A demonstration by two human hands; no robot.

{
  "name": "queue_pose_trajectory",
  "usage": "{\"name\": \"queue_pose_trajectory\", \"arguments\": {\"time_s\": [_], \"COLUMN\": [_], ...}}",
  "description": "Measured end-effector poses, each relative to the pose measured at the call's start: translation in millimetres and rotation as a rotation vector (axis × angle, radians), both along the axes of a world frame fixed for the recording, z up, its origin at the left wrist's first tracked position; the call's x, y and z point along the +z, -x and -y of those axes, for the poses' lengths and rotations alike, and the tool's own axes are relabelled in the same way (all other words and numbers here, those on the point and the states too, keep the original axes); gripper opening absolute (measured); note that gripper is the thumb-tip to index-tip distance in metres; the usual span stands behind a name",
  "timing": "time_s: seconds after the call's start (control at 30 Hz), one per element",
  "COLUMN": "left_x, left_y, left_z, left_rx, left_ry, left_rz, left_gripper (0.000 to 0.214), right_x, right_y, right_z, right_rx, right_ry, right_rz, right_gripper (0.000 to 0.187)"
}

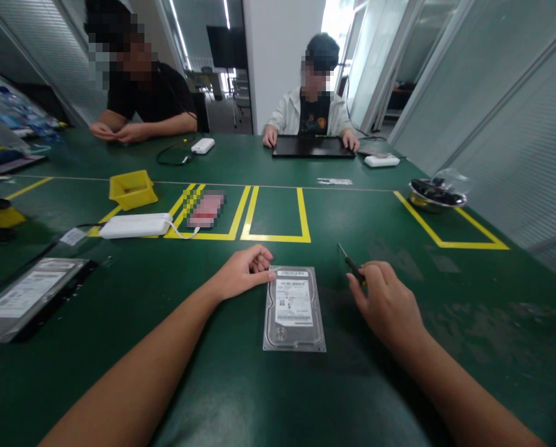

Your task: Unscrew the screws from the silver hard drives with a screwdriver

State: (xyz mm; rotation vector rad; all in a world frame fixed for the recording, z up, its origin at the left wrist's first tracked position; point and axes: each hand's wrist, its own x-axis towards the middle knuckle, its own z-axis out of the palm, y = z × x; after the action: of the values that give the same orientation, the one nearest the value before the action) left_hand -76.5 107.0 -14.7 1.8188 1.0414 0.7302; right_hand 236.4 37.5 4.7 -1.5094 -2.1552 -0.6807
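Note:
A silver hard drive point(294, 310) with a white label lies flat on the green table in front of me. At its far left corner is my left hand point(250, 270), thumb resting on the drive's edge and fingers loosely curled beside it. To the right of the drive, my right hand point(385, 298) is closed around a small screwdriver point(352, 266) with a dark handle. The thin metal tip points up and left, away from the drive and above the table. Part of the handle is hidden by the fingers.
A second hard drive point(31, 298) lies at the left. Beyond are a white power bank point(136, 226), a blurred pink item point(206, 209), a yellow bin point(133, 189) and a metal bowl point(437, 197) of dark items. Two people sit opposite, one holding a black panel point(313, 147).

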Motion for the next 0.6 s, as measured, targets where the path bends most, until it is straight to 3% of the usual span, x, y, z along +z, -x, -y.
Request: {"name": "queue_pose_trajectory", "arguments": {"time_s": [0.27,0.6], "left_x": [3.2,4.8], "left_y": [-5.1,-10.1], "left_z": [2.5,7.2], "left_rx": [0.017,0.04], "left_ry": [-0.057,-0.141], "left_rz": [-0.075,-0.178], "left_gripper": [0.042,0.048], "right_x": [-14.0,-8.0], "right_y": [-6.0,-10.1], "right_z": [-11.7,-16.9], "right_rx": [-0.104,-0.225], "right_ry": [0.174,0.331], "right_rz": [-0.032,-0.054], "right_gripper": [0.016,0.02]}}
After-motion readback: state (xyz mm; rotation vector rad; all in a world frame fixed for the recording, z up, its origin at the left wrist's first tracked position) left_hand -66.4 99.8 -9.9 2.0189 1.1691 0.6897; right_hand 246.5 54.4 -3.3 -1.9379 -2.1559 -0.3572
